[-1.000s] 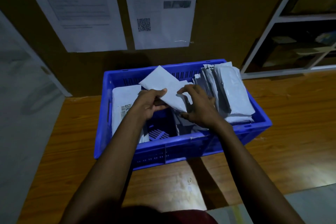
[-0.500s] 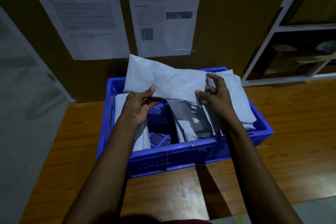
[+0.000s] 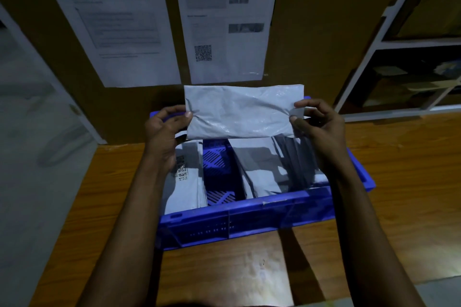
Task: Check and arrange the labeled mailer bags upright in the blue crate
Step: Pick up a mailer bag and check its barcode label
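A grey mailer bag (image 3: 240, 111) is held flat and level above the blue crate (image 3: 249, 217). My left hand (image 3: 166, 129) pinches its left end and my right hand (image 3: 316, 122) pinches its right end. The side facing me is plain, with no label showing. Inside the crate, a mailer with a printed barcode label (image 3: 183, 177) leans at the left. Several more grey mailers (image 3: 279, 167) stand leaning at the right. A bare gap of slotted crate floor (image 3: 219, 174) lies between the two groups.
The crate sits on a wooden table (image 3: 404, 194) against a brown wall. Two printed sheets (image 3: 224, 20) hang on the wall above it. A white shelf unit (image 3: 409, 70) with items stands at the back right. A grey surface (image 3: 32, 157) borders the table's left side.
The mailer has been lifted out of the crate and turned from tilted to level. My right hand has moved from the stack at the right onto the mailer's right end.
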`<act>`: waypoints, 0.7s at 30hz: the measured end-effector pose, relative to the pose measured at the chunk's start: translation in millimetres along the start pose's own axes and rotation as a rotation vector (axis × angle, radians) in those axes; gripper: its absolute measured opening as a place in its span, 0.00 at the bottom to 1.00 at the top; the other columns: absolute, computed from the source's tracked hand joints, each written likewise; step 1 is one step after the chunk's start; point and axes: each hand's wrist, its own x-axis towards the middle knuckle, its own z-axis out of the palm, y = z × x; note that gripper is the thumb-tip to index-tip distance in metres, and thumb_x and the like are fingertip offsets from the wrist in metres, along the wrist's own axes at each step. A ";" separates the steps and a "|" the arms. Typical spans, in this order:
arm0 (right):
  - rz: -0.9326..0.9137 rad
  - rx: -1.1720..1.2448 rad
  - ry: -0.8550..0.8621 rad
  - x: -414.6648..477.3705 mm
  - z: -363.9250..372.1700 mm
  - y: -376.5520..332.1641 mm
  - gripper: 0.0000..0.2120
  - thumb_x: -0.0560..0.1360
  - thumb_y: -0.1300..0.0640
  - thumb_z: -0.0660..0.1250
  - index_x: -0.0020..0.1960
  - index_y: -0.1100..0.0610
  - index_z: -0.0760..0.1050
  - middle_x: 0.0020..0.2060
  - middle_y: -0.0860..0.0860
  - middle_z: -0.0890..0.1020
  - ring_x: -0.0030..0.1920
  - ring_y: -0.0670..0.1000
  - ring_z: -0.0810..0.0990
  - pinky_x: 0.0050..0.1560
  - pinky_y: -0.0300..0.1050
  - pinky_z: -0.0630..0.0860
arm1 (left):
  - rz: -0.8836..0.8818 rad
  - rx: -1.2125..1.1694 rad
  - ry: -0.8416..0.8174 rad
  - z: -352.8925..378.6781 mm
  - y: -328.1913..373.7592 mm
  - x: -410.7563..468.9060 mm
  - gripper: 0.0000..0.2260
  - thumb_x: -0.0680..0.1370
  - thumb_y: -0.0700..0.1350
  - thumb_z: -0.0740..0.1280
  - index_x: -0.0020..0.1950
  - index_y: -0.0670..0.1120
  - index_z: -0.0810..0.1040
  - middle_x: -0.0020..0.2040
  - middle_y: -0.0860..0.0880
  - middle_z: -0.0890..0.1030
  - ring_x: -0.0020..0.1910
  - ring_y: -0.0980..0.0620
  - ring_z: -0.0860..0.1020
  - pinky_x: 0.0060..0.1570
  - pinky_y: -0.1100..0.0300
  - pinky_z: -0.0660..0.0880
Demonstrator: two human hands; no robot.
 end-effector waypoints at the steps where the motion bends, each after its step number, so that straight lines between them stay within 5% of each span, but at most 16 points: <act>1: 0.004 0.000 -0.004 0.9 -1.3 1.3 0.13 0.76 0.70 0.71 0.56 0.55 0.81 0.43 0.53 0.85 0.39 0.51 0.81 0.42 0.48 0.79 | 0.023 0.004 0.002 0.7 1.8 -0.8 0.08 0.75 0.36 0.74 0.51 0.47 0.81 0.42 0.50 0.87 0.41 0.50 0.85 0.41 0.55 0.82; 5: -0.007 -0.037 -0.016 0.7 -4.8 8.4 0.13 0.80 0.68 0.67 0.57 0.52 0.84 0.43 0.52 0.85 0.40 0.50 0.78 0.44 0.47 0.76 | 0.094 0.041 -0.009 2.3 4.4 -1.2 0.10 0.76 0.33 0.72 0.46 0.49 0.80 0.43 0.51 0.85 0.43 0.50 0.84 0.40 0.55 0.81; 10: 0.032 0.003 -0.062 0.7 -14.9 6.3 0.27 0.79 0.76 0.53 0.64 0.54 0.81 0.60 0.51 0.86 0.61 0.54 0.84 0.61 0.51 0.80 | 0.110 0.144 -0.088 -4.3 2.5 -0.7 0.17 0.80 0.28 0.62 0.50 0.47 0.84 0.47 0.55 0.87 0.48 0.56 0.85 0.42 0.60 0.82; 13: -0.089 -0.127 -0.064 1.6 -19.6 5.7 0.30 0.77 0.78 0.58 0.64 0.49 0.82 0.56 0.50 0.87 0.56 0.54 0.85 0.59 0.56 0.79 | 0.190 0.173 -0.147 -5.5 1.8 -2.3 0.19 0.77 0.24 0.64 0.56 0.45 0.84 0.51 0.55 0.87 0.54 0.51 0.85 0.48 0.59 0.83; 16: -0.178 -0.139 -0.029 1.2 -20.1 -1.1 0.23 0.77 0.75 0.67 0.62 0.52 0.82 0.56 0.42 0.86 0.60 0.48 0.84 0.61 0.47 0.81 | 0.291 0.193 -0.190 -6.1 0.4 -3.5 0.19 0.74 0.27 0.71 0.57 0.47 0.85 0.55 0.52 0.86 0.57 0.48 0.84 0.54 0.53 0.83; 21: -0.182 -0.140 0.031 3.5 -26.1 -4.9 0.16 0.76 0.70 0.72 0.58 0.53 0.84 0.52 0.40 0.87 0.59 0.48 0.85 0.61 0.45 0.81 | 0.430 0.263 -0.203 -7.7 3.7 -3.9 0.18 0.74 0.29 0.71 0.54 0.51 0.86 0.55 0.52 0.86 0.58 0.55 0.83 0.56 0.62 0.79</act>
